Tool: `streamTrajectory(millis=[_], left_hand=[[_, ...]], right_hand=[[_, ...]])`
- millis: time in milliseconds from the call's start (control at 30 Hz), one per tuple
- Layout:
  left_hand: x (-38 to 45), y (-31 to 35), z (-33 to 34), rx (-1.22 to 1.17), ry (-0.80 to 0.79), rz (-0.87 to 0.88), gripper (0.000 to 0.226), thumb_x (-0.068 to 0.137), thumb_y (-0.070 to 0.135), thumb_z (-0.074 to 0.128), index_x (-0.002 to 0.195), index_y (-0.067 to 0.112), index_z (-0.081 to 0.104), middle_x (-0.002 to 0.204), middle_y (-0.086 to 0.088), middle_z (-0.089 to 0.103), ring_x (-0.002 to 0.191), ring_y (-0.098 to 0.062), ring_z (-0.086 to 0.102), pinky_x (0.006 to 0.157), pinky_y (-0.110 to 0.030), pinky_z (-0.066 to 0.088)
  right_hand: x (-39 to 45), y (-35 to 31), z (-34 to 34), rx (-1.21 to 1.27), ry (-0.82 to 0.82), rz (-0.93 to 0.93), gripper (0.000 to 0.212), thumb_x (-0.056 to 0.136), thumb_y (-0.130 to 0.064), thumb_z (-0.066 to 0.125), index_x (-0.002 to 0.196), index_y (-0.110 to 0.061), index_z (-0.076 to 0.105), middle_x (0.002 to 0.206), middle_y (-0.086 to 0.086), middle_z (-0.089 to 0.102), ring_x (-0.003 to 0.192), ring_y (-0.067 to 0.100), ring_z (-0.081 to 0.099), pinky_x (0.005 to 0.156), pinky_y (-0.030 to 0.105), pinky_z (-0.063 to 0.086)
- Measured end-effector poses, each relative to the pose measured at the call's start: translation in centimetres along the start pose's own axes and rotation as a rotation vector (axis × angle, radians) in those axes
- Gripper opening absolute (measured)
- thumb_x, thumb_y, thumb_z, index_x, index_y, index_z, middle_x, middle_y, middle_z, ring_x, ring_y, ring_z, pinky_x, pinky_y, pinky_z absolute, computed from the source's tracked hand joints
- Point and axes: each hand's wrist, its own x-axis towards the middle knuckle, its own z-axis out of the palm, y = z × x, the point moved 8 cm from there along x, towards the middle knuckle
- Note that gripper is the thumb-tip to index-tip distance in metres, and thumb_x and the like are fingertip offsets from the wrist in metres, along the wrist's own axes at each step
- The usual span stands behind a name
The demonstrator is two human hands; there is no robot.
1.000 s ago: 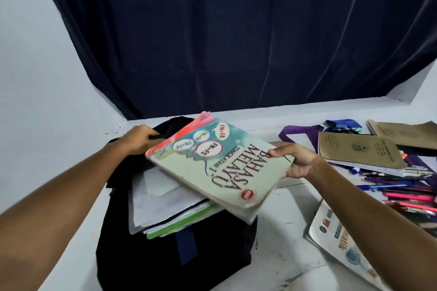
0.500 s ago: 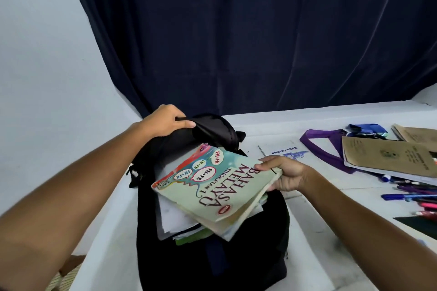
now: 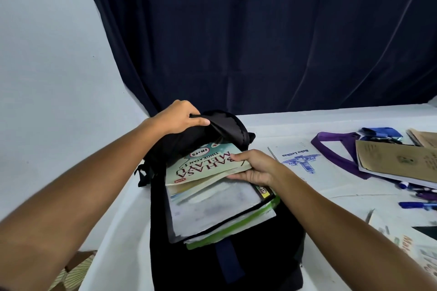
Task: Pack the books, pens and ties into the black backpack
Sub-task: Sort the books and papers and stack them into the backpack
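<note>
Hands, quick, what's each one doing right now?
Left hand: grips the black backpack's top flap.
Right hand: holds the Bahasa Melayu book.

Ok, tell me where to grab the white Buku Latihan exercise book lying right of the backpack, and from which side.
Take the Buku Latihan book by its near-left corner, fingers coming from the backpack side. It lies flat on the table; the purple strap crowds its right edge.

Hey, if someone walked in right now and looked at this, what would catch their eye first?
Probably the Bahasa Melayu book in the middle, gripped by the right hand with its far end in the mouth of the black backpack. The left hand grips the backpack's top flap, holding it up. To the right, a purple tie, brown exercise books and pens lie on the white table.
</note>
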Motion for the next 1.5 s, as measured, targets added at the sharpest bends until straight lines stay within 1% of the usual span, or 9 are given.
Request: streamTrajectory(millis=[133, 233, 333, 500, 700, 833, 1133, 1267, 1500], left_hand=[[-0.3, 0.4, -0.1, -0.02, 0.014, 0.0, 0.043, 0.088, 0.046, 0.066, 0.052, 0.026, 0.053, 0.053, 0.002, 0.041, 0.055, -0.015, 0.041, 0.062, -0.032, 0.038], [-0.5, -0.3, 0.2, -0.027, 0.013, -0.007, 0.039, 0.087, 0.051, 0.064, 0.07, 0.016, 0.069, 0.067, -0.015, 0.06, 0.063, -0.025, 0.054, 0.069, -0.04, 0.048], [-0.8, -0.6, 0.4, -0.032, 0.02, 0.004, 0.042, 0.084, 0.056, 0.064, 0.086, 0.015, 0.075, 0.085, -0.019, 0.069, 0.081, -0.033, 0.065, 0.08, -0.045, 0.052], [-1.8, -0.9, 1.7, -0.042, 0.046, -0.015, 0.058, 0.073, 0.066, 0.06, 0.086, 0.011, 0.074, 0.073, -0.01, 0.063, 0.066, -0.015, 0.054, 0.074, -0.041, 0.052], [-3.4, 0.0, 4.2, 0.122, 0.082, -0.025, 0.064, 0.071, 0.071, 0.059, 0.105, 0.019, 0.074, 0.097, -0.001, 0.073, 0.09, -0.021, 0.065, 0.082, -0.038, 0.051], [-3.7, 0.5, 6.2, 0.197, 0.081, -0.067, 0.085, 0.072, 0.069, 0.068, 0.14, 0.021, 0.052, 0.139, -0.006, 0.057, 0.127, -0.03, 0.052, 0.101, -0.044, 0.045], [-4.2, 2.0, 10.7, 0.321, -0.032, -0.127, 0.105, 0.071, 0.076, 0.06, 0.154, 0.023, 0.026, 0.162, -0.007, 0.023, 0.149, -0.031, 0.016, 0.116, -0.058, 0.023], [-4.6, 2.2, 11.3, 0.329, -0.043, -0.142, 0.104, 0.071, 0.077, 0.059, 0.154, 0.023, 0.027, 0.162, -0.008, 0.023, 0.149, -0.032, 0.016, 0.115, -0.061, 0.02], [-5.2, 2.2, 11.4, 0.323, -0.076, -0.176, 0.104, 0.073, 0.077, 0.058, 0.155, 0.024, 0.023, 0.163, -0.006, 0.018, 0.15, -0.03, 0.012, 0.116, -0.061, 0.017]], right_hand=[[0.8, -0.9, 0.7, -0.139, 0.088, -0.024, 0.011, 0.092, 0.003, 0.057, 0.103, 0.004, 0.061, 0.084, 0.018, 0.073, 0.072, 0.03, 0.073, 0.052, 0.042, 0.059], [0.5, -1.6, 1.0, -0.303, 0.176, -0.063, 0.014, 0.088, -0.002, 0.067, 0.099, 0.005, 0.062, 0.101, 0.019, 0.07, 0.087, 0.034, 0.069, 0.061, 0.05, 0.06], [-0.4, -2.3, 1.6, -0.687, 0.293, -0.163, 0.024, 0.083, -0.015, 0.076, 0.081, -0.005, 0.054, 0.085, 0.008, 0.062, 0.075, 0.024, 0.065, 0.065, 0.047, 0.06], [-3.1, -4.3, 1.8, -1.415, 0.491, -0.24, 0.037, 0.081, -0.038, 0.074, 0.082, -0.013, 0.047, 0.083, 0.002, 0.059, 0.08, 0.025, 0.063, 0.076, 0.033, 0.053], [-7.2, -4.2, -3.2, -1.08, 0.27, -0.192, 0.02, 0.088, -0.013, 0.067, 0.091, 0.007, 0.067, 0.08, 0.018, 0.069, 0.059, 0.026, 0.067, 0.057, 0.031, 0.057], [-12.1, -4.4, -12.1, -1.108, 0.356, -0.06, 0.008, 0.089, -0.004, 0.061, 0.09, 0.002, 0.067, 0.084, 0.015, 0.066, 0.069, 0.029, 0.066, 0.056, 0.027, 0.054], [-21.3, 0.9, -29.4, -1.322, 0.53, 0.502, 0.081, 0.073, -0.029, 0.084, 0.138, -0.005, 0.043, 0.137, 0.012, 0.049, 0.118, 0.029, 0.053, 0.095, 0.04, 0.053], [-21.1, 2.7, -28.8, -1.526, 0.503, 0.471, 0.085, 0.064, -0.04, 0.087, 0.13, -0.005, 0.046, 0.114, 0.004, 0.059, 0.1, 0.021, 0.058, 0.073, 0.028, 0.05], [-21.0, 3.6, -29.1, -1.541, 0.531, 0.42, 0.077, 0.053, -0.045, 0.091, 0.11, -0.012, 0.053, 0.09, -0.002, 0.066, 0.084, 0.015, 0.064, 0.069, 0.025, 0.047]])
